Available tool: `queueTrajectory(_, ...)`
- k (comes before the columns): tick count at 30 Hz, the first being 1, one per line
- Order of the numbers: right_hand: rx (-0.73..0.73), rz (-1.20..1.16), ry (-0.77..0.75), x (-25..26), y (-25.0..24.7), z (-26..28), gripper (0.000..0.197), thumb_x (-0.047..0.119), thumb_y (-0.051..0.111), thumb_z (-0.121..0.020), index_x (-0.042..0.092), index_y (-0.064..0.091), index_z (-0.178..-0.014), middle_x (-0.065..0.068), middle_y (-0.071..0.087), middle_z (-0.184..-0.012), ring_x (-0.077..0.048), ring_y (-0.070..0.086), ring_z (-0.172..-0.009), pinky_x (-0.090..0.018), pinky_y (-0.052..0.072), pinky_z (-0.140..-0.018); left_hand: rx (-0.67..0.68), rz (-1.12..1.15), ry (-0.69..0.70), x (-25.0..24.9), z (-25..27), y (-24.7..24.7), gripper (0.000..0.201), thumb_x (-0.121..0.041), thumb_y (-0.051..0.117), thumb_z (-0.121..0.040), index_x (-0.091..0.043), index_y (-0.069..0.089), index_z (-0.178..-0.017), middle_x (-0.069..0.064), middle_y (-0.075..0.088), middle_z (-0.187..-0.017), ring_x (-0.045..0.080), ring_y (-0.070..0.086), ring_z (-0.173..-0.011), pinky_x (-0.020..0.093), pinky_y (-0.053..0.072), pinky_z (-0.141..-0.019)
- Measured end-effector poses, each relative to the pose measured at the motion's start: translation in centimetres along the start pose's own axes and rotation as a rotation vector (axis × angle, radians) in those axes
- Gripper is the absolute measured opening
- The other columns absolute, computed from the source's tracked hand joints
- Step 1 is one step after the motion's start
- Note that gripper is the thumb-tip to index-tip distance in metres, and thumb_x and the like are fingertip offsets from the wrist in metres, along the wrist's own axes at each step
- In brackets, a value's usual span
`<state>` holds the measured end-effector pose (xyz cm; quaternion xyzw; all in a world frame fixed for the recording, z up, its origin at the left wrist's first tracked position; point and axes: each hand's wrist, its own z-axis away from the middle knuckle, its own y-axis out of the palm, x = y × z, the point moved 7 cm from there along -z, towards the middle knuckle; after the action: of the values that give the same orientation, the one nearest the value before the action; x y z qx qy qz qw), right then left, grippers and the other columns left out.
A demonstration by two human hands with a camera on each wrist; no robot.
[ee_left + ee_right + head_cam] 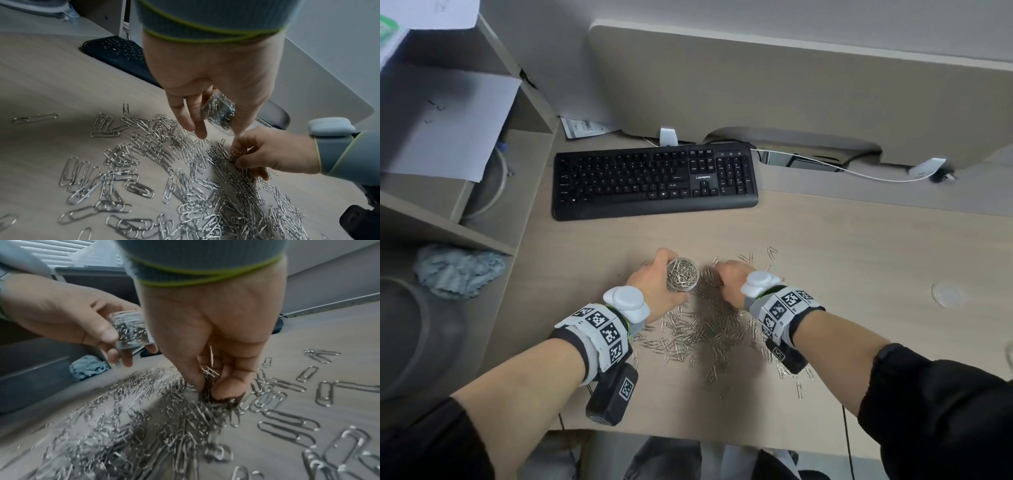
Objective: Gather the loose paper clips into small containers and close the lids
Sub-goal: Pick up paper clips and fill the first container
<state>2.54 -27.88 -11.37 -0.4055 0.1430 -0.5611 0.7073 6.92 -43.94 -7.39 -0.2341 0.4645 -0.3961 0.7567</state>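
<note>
A small clear round container (pixel 682 274) (pixel 219 113) (pixel 131 331), nearly full of silver paper clips, is held a little above the desk by my left hand (pixel 659 284) (pixel 86 324), thumb and fingers curled round its wall. Its top stands open, with no lid on it. Just to its right, my right hand (pixel 727 282) (pixel 252 155) (pixel 207 386) pinches a bunch of paper clips at the far edge of the loose pile (pixel 705 335) (pixel 185 186) (pixel 154 426). The pile spreads over the desk between my wrists.
A black keyboard (pixel 654 180) lies behind the pile. A clear round lid (pixel 948 294) rests on the desk at far right. A blue cloth (pixel 458 270) sits on the lower shelf at left. Stray clips (pixel 772 253) lie behind my right hand.
</note>
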Motion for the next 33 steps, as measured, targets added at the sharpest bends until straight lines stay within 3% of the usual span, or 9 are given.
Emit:
queueTrajectory(3,-0.057,-0.148,0.081,-1.0,-1.0,1.2,0.03,0.008,0.055,-0.089,0.024,0.063,-0.114,-0.005,0.067,-0.113,-0.026,0.065,-0.096,-0.037,0.056,-0.083,0.016,-0.004,0.02,-0.3,0.6,0.1,0.067,-0.041,0.08,-0.072,-0.03,0.034,-0.12,-0.003,0.066,-0.1,0.02,0.065,-0.082,0.037,0.055,-0.074)
queueTrajectory(5,-0.138,-0.32,0.12,-1.5,-2.5,2.5,0.014,0.012,0.06,-0.088,0.024,0.063,-0.094,-0.002,0.068,-0.095,-0.022,0.064,-0.082,-0.034,0.056,-0.075,0.023,0.008,0.036,-0.7,1.0,0.1,0.068,-0.04,0.08,-0.071,-0.03,0.035,-0.122,-0.003,0.065,-0.101,0.02,0.065,-0.083,0.038,0.055,-0.075)
queueTrajectory(8,-0.202,-0.605,0.107,-0.7,-5.1,4.1,0.009,0.008,0.064,-0.088,0.017,0.061,-0.09,-0.005,0.065,-0.072,-0.02,0.063,-0.058,-0.034,0.058,-0.058,0.038,-0.001,0.05,-1.4,1.1,0.3,0.071,-0.039,0.08,-0.071,-0.026,0.037,-0.125,-0.001,0.063,-0.102,0.021,0.063,-0.086,0.04,0.054,-0.078)
queueTrajectory(12,-0.265,-0.729,0.008,1.7,-8.6,6.2,0.01,0.002,0.064,-0.087,0.011,0.061,-0.089,0.0,0.057,-0.059,-0.006,0.053,-0.037,-0.02,0.044,-0.04,0.058,-0.023,0.083,-3.0,1.4,0.3,0.08,-0.052,0.082,-0.066,-0.024,0.035,-0.125,0.002,0.067,-0.099,0.022,0.064,-0.082,0.04,0.054,-0.074)
queueTrajectory(14,-0.262,-0.628,-0.035,2.9,-9.3,6.5,0.008,0.004,0.065,-0.087,0.011,0.065,-0.091,0.003,0.058,-0.063,-0.009,0.053,-0.045,-0.019,0.042,-0.045,0.05,-0.014,0.098,-3.9,1.5,0.1,0.079,-0.051,0.082,-0.066,-0.021,0.038,-0.124,0.003,0.067,-0.098,0.025,0.064,-0.08,0.038,0.054,-0.072)
queueTrajectory(19,-0.282,-0.434,-0.096,3.9,-9.9,7.3,0.016,0.012,0.066,-0.087,0.011,0.07,-0.102,-0.005,0.07,-0.098,-0.015,0.053,-0.073,-0.023,0.044,-0.07,0.033,-0.034,0.119,-5.5,1.5,-0.5,0.062,-0.039,0.077,-0.072,-0.022,0.039,-0.119,0.004,0.066,-0.092,0.026,0.062,-0.073,0.038,0.052,-0.066)
queueTrajectory(24,-0.374,-0.506,-0.104,3.3,-11.3,8.4,0.019,0.01,0.058,-0.091,0.01,0.073,-0.103,0.002,0.062,-0.077,-0.013,0.053,-0.071,-0.024,0.045,-0.073,0.034,0.051,0.151,-6.4,1.2,-1.2,0.062,-0.03,0.079,-0.073,-0.021,0.038,-0.118,0.001,0.065,-0.097,0.022,0.063,-0.074,0.035,0.051,-0.064)
queueTrajectory(28,-0.423,-0.505,-0.112,3.0,-12.3,8.4,0.018,0.009,0.057,-0.09,0.013,0.073,-0.098,0.009,0.058,-0.067,-0.013,0.054,-0.066,-0.028,0.049,-0.072,0.029,0.08,0.173,-6.9,0.7,-2.0,0.067,-0.031,0.081,-0.071,-0.021,0.037,-0.119,0.002,0.065,-0.101,0.023,0.064,-0.081,0.039,0.054,-0.071)
queueTrajectory(33,-0.516,-0.505,-0.025,0.7,-12.6,7.5,0.016,0.024,0.065,-0.089,0.019,0.063,-0.104,0.003,0.054,-0.094,-0.016,0.053,-0.08,-0.033,0.046,-0.08,0.028,0.101,0.177,-7.5,0.5,-2.2,0.068,-0.03,0.08,-0.071,-0.023,0.037,-0.123,0.001,0.065,-0.104,0.022,0.063,-0.086,0.033,0.051,-0.072)
